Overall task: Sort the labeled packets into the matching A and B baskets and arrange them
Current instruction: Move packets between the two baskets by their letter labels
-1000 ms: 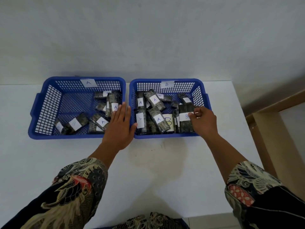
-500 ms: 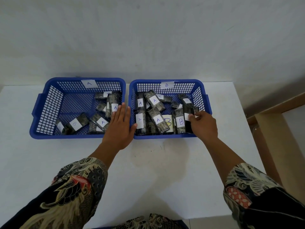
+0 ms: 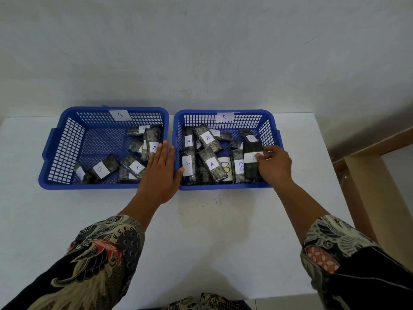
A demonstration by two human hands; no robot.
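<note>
A-labelled packets (image 3: 207, 139) crowd basket B (image 3: 223, 186) beside the right hand (image 3: 274, 164).

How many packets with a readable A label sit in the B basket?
4, though more may be hidden: two at the back left, one at the front left, one at front centre. A fifth label behind looks like A but is unclear.

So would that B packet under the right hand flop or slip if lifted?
The B packet looks flat and blocky, so probably fairly stiff. Its glossy wrap may be slippery. The right hand touches it with fingertips only.
</note>
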